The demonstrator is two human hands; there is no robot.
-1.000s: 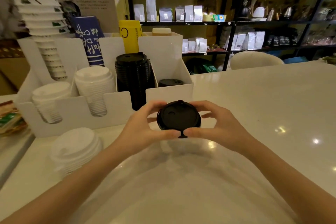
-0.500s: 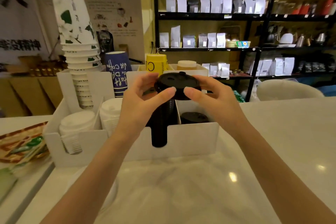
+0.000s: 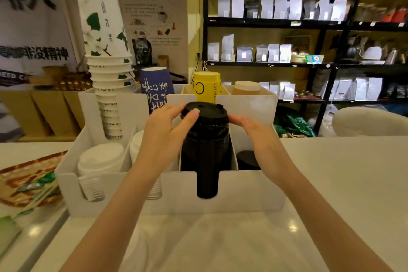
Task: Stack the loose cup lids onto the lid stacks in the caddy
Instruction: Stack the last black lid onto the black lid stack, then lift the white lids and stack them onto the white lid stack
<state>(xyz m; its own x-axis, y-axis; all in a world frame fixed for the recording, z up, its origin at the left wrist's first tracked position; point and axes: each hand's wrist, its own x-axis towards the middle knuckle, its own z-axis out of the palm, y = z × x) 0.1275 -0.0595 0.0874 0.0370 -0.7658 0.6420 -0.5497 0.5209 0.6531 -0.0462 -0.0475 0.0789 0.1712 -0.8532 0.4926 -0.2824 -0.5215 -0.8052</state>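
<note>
black lid (image 3: pixel 204 111): atop our tall black lid stack (image 3: pixel 206 139), caddy (image 3: pixel 242 192) middle compartment | left hand (image 3: pixel 164 130): fingers pinching the lid's left rim | right hand (image 3: pixel 257 132): fingertips touching its right rim, thumb grip unclear

Both bare forearms stretched forward and slightly inward, wrists level. Left hand (image 3: pixel 167 126) curled, thumb and fingers spread around something at the front and near side. Right hand (image 3: pixel 256 130) opposite, fingers (image 3: pixel 235 119) extended and touching the far side, thumb tucked.
</note>
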